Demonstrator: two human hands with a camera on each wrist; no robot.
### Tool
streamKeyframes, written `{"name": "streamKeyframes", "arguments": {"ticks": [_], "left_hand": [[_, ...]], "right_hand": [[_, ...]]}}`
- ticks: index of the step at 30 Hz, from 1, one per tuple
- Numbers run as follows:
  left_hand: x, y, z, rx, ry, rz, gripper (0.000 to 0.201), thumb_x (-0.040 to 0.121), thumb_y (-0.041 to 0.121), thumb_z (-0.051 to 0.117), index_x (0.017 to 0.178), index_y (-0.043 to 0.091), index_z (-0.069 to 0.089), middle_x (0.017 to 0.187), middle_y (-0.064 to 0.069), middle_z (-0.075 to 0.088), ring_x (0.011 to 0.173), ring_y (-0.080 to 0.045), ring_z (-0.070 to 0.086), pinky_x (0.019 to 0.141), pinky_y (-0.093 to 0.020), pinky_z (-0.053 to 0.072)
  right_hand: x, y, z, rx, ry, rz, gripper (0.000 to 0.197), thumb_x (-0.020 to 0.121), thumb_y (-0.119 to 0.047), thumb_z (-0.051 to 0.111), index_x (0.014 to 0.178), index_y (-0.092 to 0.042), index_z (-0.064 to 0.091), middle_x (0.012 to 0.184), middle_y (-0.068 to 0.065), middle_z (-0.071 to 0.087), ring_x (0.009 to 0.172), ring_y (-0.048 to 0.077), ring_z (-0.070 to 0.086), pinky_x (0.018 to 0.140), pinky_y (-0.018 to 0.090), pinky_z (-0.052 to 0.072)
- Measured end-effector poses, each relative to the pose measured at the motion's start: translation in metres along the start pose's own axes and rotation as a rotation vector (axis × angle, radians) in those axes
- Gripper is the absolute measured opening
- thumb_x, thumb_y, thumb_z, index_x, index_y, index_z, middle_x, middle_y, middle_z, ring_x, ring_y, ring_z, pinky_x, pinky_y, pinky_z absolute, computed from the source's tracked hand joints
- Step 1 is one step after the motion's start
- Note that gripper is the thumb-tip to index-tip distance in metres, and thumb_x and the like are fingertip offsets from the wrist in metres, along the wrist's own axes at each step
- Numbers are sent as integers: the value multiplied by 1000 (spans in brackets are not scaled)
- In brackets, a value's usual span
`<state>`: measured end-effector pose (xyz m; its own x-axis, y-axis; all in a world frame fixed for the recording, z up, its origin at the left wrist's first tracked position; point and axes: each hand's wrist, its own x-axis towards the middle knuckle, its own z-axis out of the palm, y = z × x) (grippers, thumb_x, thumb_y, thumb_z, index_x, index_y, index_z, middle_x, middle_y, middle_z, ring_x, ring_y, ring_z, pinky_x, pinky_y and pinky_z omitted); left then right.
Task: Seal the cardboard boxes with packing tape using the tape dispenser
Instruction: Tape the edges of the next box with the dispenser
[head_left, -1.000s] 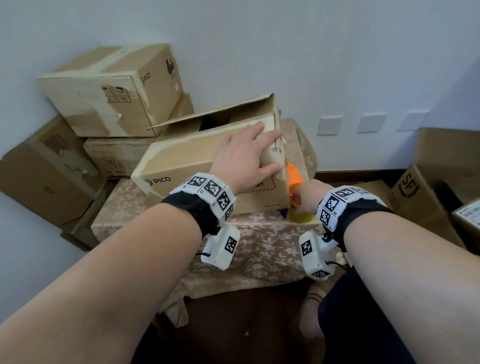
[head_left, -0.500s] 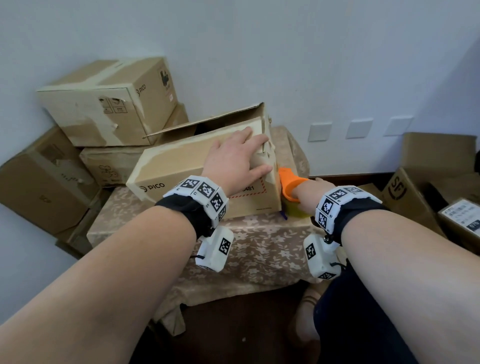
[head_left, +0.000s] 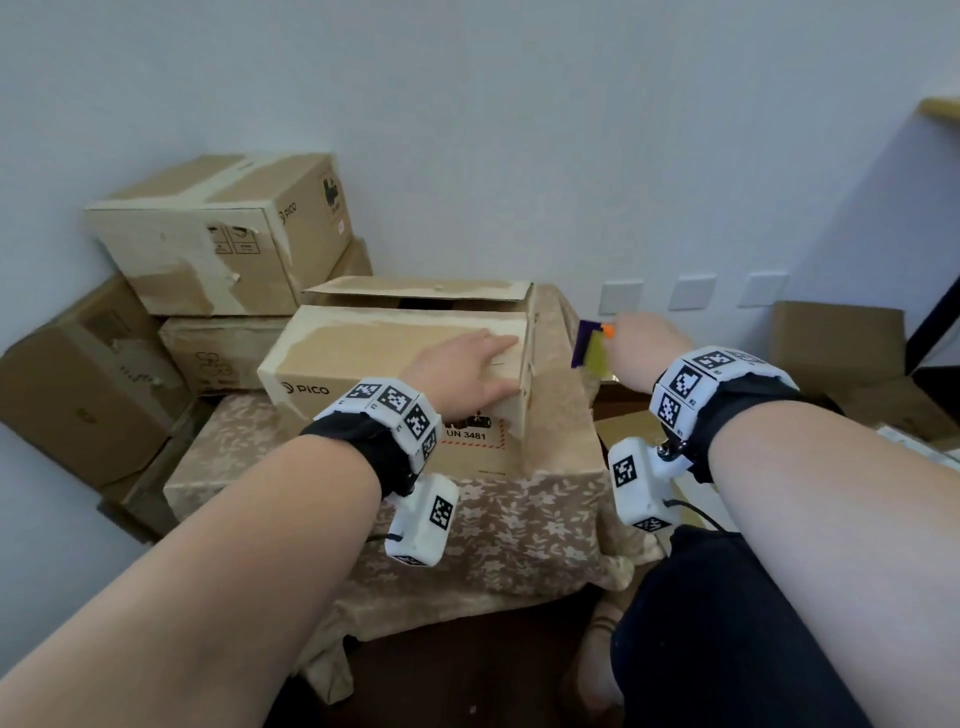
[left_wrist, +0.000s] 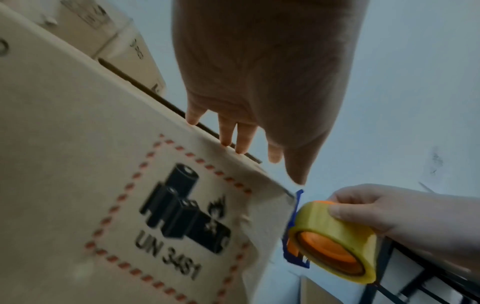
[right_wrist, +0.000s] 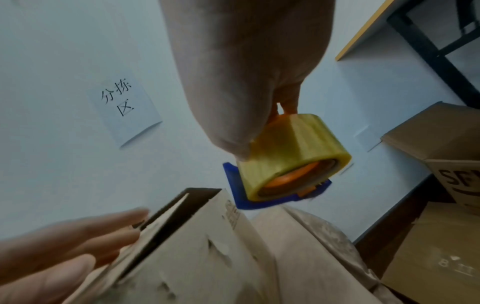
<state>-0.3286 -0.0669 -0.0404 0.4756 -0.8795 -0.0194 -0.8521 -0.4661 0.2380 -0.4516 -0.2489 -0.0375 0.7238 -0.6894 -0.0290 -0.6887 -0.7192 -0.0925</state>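
Left hand (head_left: 470, 371) lies flat on the box (head_left: 400, 364) flap. Right hand (left_wrist: 389, 209) grip holds the tape dispenser (left_wrist: 335, 238), maybe just beside the box.

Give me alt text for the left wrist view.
A left hand presses straight fingers on a cardboard box marked UN 3481, while the right hand holds a yellow tape dispenser beside the box's corner.

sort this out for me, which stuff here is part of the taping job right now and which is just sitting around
In use:
- PICO box on the table, far flap not closed
- left hand pressing flat on its near flap
- tape dispenser, gripped by right hand beside the box

Lying about:
- stacked boxes by the wall
- SF box
- paper sign
- floral tablecloth
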Motion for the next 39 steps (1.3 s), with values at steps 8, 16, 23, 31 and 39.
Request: {"name": "streamKeyframes", "arguments": {"ticks": [8,16,23,31,39], "left_hand": [[-24,-88,-32,-49,206,-556,62,87,42,50,146,29,32,149,-4,37,134,-29,38,108,-54,32],[-50,-138,-38,-283,137,-801,52,91,28,56,135,2,42,129,-18,51,111,-35,52,85,-38,42],[-65,-135,-47,-241,98,-743,51,86,44,63,111,0,64,96,-10,69,86,-25,64,67,-29,46],[-60,-113,-52,-321,15,-752,78,73,29,79,135,6,38,123,-13,55,103,-28,58,79,-40,52],[-38,-92,-35,-9,-230,-435,100,80,61,61,153,20,7,161,-6,2,146,-34,1,116,-53,14]], "right_hand": [[11,-30,-33,386,418,-83,24,100,-18,39,113,-2,52,116,20,54,99,37,55,72,33,35],[15,-75,-44,560,467,-238,26,98,-18,43,118,-7,54,106,13,59,94,30,53,73,27,32],[14,-97,-30,564,382,-370,20,97,-19,48,114,-10,55,94,3,52,84,21,45,70,25,28],[10,-102,-17,407,159,-437,24,96,-24,52,117,-17,58,105,7,61,93,24,54,83,32,41],[8,-92,-4,290,139,-427,30,83,-33,68,111,-29,58,135,3,48,129,28,39,109,37,25]]}}
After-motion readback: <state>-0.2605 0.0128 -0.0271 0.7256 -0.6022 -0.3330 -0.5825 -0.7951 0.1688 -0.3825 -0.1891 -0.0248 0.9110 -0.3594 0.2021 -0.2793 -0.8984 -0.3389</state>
